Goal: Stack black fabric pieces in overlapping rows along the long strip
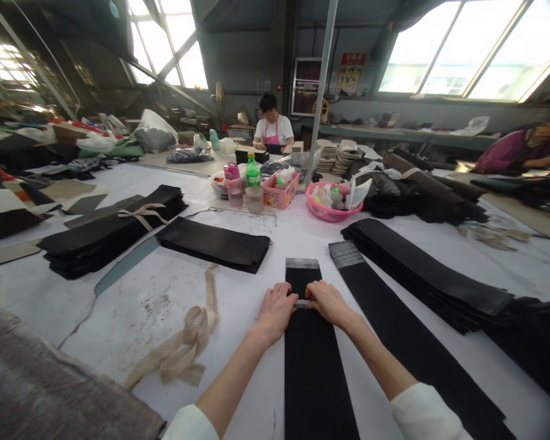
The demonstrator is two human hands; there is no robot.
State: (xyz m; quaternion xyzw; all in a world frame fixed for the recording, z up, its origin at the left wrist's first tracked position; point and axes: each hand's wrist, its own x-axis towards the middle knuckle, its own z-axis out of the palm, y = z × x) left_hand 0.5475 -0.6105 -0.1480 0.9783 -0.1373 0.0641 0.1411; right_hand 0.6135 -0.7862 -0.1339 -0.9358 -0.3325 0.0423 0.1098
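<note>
Evidently, the black strip (315,373) lies flat on the white bench (245,299), its near end cut off by my view. Its long axis runs away from me to a grey-banded far end. I note the left hand (276,310) and right hand (327,300) touching it at either side of a pale crossband (304,304), fingers bent; fingertips partly hidden, I cannot tell whether they grip. Beyond sits a pink basin (333,214).

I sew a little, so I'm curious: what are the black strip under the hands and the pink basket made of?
The black strip looks like matte fabric or thin leather, flat and barely shiny. The pink basket seems glossy moulded plastic, judging by its bright, smooth rim.
</note>
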